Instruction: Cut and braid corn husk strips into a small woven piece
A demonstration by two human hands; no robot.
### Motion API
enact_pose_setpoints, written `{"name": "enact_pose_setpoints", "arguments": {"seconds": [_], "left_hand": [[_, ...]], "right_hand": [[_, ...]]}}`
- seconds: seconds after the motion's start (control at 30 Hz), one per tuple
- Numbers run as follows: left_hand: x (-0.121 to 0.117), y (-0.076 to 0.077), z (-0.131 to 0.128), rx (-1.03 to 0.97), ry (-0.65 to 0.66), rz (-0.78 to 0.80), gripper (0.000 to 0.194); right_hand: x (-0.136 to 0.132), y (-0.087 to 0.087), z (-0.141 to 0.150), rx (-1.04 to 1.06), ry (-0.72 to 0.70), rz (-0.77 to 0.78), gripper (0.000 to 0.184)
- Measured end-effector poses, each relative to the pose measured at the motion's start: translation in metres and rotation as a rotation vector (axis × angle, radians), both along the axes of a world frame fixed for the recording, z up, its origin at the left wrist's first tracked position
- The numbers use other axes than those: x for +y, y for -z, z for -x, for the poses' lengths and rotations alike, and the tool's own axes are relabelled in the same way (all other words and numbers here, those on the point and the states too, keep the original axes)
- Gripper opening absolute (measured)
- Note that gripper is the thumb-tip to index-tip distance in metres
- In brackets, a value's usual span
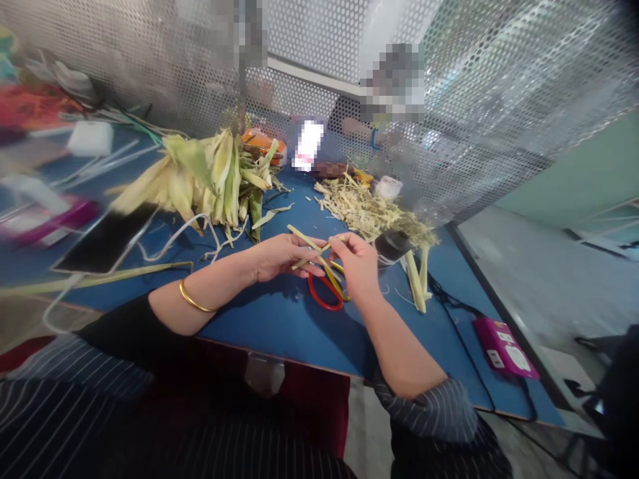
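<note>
Just above the blue table [279, 326], my left hand [279, 257] pinches narrow pale-green strips of corn husk [301, 237] that cross between its thumb and fingers. My right hand [357, 261] is closed, thumb against forefinger, on the same strips from the other side. Under both hands lie scissors [325, 305] with a red and a yellow handle loop; their blades are hidden by the hands. To the right of my right hand stands a dark, round-topped container [392, 247], and past it lie a few husk pieces [417, 283].
Corn husks [210, 179] are heaped at the back left, shredded husk [364, 206] at the back right. A phone with a white cable [107, 239] lies left. A lit screen [308, 146] leans near the perforated metal partition [319, 93]. A magenta power strip [505, 347] sits right.
</note>
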State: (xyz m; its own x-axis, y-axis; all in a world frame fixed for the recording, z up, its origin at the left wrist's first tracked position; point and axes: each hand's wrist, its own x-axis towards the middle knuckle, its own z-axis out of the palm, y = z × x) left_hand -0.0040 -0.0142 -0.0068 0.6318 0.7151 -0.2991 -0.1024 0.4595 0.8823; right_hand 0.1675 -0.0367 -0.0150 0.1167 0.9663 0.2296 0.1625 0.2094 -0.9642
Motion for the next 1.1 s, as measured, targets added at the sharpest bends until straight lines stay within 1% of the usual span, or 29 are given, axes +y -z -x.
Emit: {"name": "enact_pose_setpoints", "arguments": {"seconds": [0.1, 0.17, 0.23, 0.3, 0.37, 0.47, 0.5, 0.57, 0.63, 0.67, 0.73, 0.8, 0.87, 0.97, 1.1], "left_hand": [[-0.001, 0.003, -0.003, 0.035, -0.059, -0.033, 0.042], [-0.003, 0.004, -0.006, 0.078, -0.116, -0.099, 0.040], [-0.005, 0.005, -0.008, 0.110, -0.140, -0.169, 0.039], [-0.007, 0.005, -0.009, 0.129, -0.117, -0.212, 0.034], [-0.008, 0.004, -0.009, 0.151, -0.086, -0.218, 0.028], [-0.009, 0.002, -0.009, 0.197, -0.073, -0.247, 0.026], [-0.010, 0.001, -0.009, 0.214, -0.074, -0.271, 0.027], [-0.012, 0.001, -0.009, 0.252, -0.057, -0.323, 0.028], [-0.016, 0.000, -0.011, 0.289, 0.001, -0.371, 0.028], [-0.018, 0.000, -0.012, 0.311, 0.039, -0.392, 0.028], [-0.021, -0.001, -0.015, 0.371, 0.110, -0.437, 0.030], [-0.023, -0.001, -0.018, 0.431, 0.147, -0.476, 0.032], [-0.023, -0.001, -0.020, 0.449, 0.162, -0.505, 0.030], [-0.022, 0.001, -0.021, 0.417, 0.158, -0.527, 0.027], [-0.021, 0.003, -0.021, 0.420, 0.113, -0.495, 0.021]], "right_hand": [[0.000, 0.001, 0.001, 0.004, 0.004, -0.010, 0.019], [-0.001, 0.001, 0.001, -0.022, 0.015, -0.018, 0.019], [-0.001, 0.002, 0.000, -0.048, 0.034, -0.024, 0.018], [-0.002, 0.005, 0.000, -0.040, 0.044, -0.017, 0.017], [-0.002, 0.007, 0.000, -0.007, 0.041, 0.007, 0.017], [0.001, 0.005, -0.004, -0.046, -0.006, 0.038, 0.018], [0.002, 0.003, -0.006, -0.091, -0.014, 0.022, 0.018], [0.002, -0.004, -0.010, -0.231, 0.010, -0.060, 0.020], [0.002, -0.011, -0.013, -0.399, 0.049, -0.162, 0.024], [0.001, -0.014, -0.013, -0.476, 0.045, -0.189, 0.024], [-0.003, -0.017, -0.011, -0.562, -0.018, -0.166, 0.021], [-0.006, -0.016, -0.007, -0.542, -0.104, -0.094, 0.017], [-0.009, -0.014, -0.003, -0.479, -0.153, -0.060, 0.016], [-0.011, -0.013, 0.000, -0.435, -0.151, -0.126, 0.016], [-0.015, -0.017, 0.000, -0.477, -0.093, -0.260, 0.008]]}}
